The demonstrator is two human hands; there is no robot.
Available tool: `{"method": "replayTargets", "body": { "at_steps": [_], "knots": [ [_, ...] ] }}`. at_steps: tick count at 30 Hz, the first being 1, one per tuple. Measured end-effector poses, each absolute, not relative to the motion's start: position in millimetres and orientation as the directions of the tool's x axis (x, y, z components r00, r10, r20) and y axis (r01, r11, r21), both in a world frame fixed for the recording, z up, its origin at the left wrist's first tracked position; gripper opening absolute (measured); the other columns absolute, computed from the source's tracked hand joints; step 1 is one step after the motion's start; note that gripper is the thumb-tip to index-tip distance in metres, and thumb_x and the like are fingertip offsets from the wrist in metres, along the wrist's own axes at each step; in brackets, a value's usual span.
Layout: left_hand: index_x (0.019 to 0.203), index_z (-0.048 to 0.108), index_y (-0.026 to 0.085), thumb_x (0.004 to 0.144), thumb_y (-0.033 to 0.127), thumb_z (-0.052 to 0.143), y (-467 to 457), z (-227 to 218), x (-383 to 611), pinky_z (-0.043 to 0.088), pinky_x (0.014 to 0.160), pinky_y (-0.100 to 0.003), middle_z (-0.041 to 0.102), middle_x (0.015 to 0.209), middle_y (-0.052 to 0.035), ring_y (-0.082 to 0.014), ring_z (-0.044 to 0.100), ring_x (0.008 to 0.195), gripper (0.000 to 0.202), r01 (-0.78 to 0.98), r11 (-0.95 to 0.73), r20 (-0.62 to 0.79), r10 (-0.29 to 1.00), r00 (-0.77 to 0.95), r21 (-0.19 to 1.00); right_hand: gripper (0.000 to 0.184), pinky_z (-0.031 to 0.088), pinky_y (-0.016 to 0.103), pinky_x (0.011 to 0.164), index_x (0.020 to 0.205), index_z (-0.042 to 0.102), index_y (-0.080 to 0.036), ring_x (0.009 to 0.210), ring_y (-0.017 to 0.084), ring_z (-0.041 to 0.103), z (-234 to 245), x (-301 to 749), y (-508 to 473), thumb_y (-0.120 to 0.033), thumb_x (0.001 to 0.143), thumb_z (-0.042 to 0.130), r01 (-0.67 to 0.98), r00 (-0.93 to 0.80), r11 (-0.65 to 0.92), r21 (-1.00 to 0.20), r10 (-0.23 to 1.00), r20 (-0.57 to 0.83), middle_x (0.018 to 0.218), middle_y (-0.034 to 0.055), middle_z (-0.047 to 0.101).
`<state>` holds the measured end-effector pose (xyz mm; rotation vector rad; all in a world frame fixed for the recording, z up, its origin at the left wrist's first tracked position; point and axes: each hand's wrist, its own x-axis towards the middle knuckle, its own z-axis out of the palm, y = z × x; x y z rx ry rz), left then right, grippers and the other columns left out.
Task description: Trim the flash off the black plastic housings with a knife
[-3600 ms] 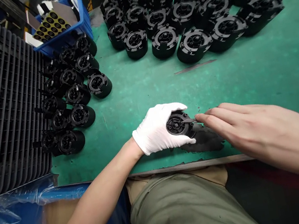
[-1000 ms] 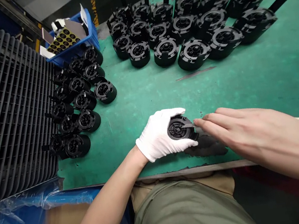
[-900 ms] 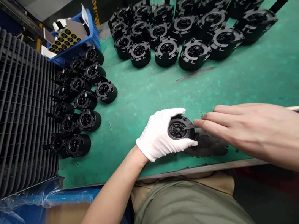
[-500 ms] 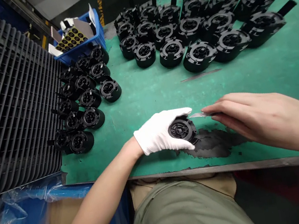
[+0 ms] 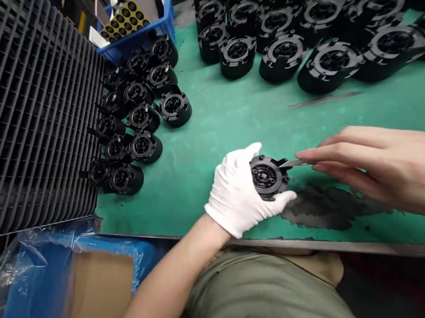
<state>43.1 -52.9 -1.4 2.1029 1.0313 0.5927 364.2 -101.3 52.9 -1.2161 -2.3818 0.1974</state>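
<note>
A white glove covers my left hand (image 5: 238,190), which is closed around a round black plastic housing (image 5: 268,175) just above the green tabletop. Ribs and small screw bosses show on the housing's upturned face. My bare right hand (image 5: 377,162) pinches a thin pointed metal blade (image 5: 296,163), seemingly a craft knife; its handle is mostly hidden in the fingers. The blade's tip meets the housing's right rim, at a small projecting tab. Beneath and to the right of the housing lies a dark worn patch (image 5: 328,207) on the table.
Similar black housings (image 5: 144,146) stand grouped at the left, beside a dark grid rack (image 5: 22,105). More housings (image 5: 329,64) fill the far right. Behind the left group is a blue bin (image 5: 138,40) with a sheet of round stickers. A plastic-lined blue crate (image 5: 116,242) sits below the table edge.
The housing has turned in my left hand, its tab now facing right. The blade tip has come onto that tab. The view has shifted, moving the surroundings within it.
</note>
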Motion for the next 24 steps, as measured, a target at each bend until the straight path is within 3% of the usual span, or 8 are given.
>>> {"method": "replayTargets", "body": {
  "at_steps": [2,5,7,10,12,19,24],
  "knots": [
    [0.195,0.045,0.024,0.088,0.063,0.116,-23,7,35,0.060,0.153,-0.073,0.075,0.184,-0.0258,-0.0529,0.074,0.175,0.134,0.344,-0.480,0.054,0.640,0.767,0.807,0.032,0.063,0.036,0.082,0.151,0.087,-0.031,0.092,0.021,0.083,57,367,-97,-0.022,0.128,0.065,0.703,-0.542,0.632,-0.327,0.773,0.329,0.115,0.0061,0.089],
    [0.200,0.042,0.031,0.092,0.048,0.113,7,17,11,0.055,0.158,-0.070,0.059,0.203,-0.0215,-0.0513,0.060,0.189,0.131,0.246,-0.510,0.027,0.469,0.883,0.824,0.032,0.064,0.039,0.084,0.152,0.086,-0.032,0.091,0.025,0.084,55,366,-100,-0.028,0.129,0.065,0.716,-0.499,0.594,-0.367,0.803,0.327,0.113,0.0067,0.090],
    [0.202,0.040,0.030,0.092,0.052,0.115,8,13,1,0.052,0.160,-0.072,0.053,0.207,-0.0236,-0.0523,0.054,0.194,0.135,0.254,-0.516,0.037,0.487,0.873,0.818,0.027,0.063,0.040,0.081,0.150,0.084,-0.029,0.089,0.026,0.084,50,358,-104,-0.033,0.130,0.065,0.737,-0.472,0.571,-0.361,0.818,0.329,0.110,0.0070,0.089],
    [0.197,0.046,0.023,0.083,0.082,0.119,-7,-5,0,0.053,0.158,-0.075,0.065,0.194,-0.0306,-0.0554,0.063,0.186,0.147,0.279,-0.506,0.101,0.600,0.794,0.816,0.024,0.060,0.040,0.074,0.140,0.082,-0.026,0.086,0.025,0.083,43,341,-105,-0.031,0.131,0.061,0.736,-0.489,0.580,-0.349,0.812,0.318,0.107,0.0068,0.088],
    [0.192,0.053,0.021,0.080,0.094,0.115,-15,-18,5,0.056,0.155,-0.076,0.073,0.184,-0.0303,-0.0550,0.071,0.178,0.147,0.290,-0.504,0.139,0.653,0.745,0.814,0.028,0.059,0.040,0.074,0.135,0.084,-0.029,0.086,0.025,0.081,41,331,-101,-0.028,0.131,0.057,0.732,-0.500,0.575,-0.364,0.818,0.285,0.105,0.0065,0.087],
    [0.189,0.060,0.024,0.076,0.095,0.115,-14,-26,6,0.060,0.151,-0.076,0.076,0.180,-0.0270,-0.0540,0.076,0.171,0.144,0.291,-0.517,0.157,0.659,0.735,0.805,0.038,0.058,0.042,0.073,0.132,0.087,-0.027,0.086,0.027,0.078,48,320,-87,-0.021,0.130,0.050,0.723,-0.593,0.636,-0.268,0.771,0.230,0.105,0.0080,0.086],
    [0.187,0.063,0.023,0.079,0.094,0.115,-15,-23,7,0.060,0.152,-0.074,0.076,0.181,-0.0262,-0.0529,0.076,0.171,0.138,0.274,-0.520,0.174,0.657,0.733,0.809,0.043,0.054,0.042,0.073,0.136,0.087,-0.032,0.086,0.027,0.075,54,321,-92,-0.022,0.130,0.045,0.757,-0.552,0.580,-0.300,0.814,0.178,0.103,0.0080,0.083]
  ]
}}
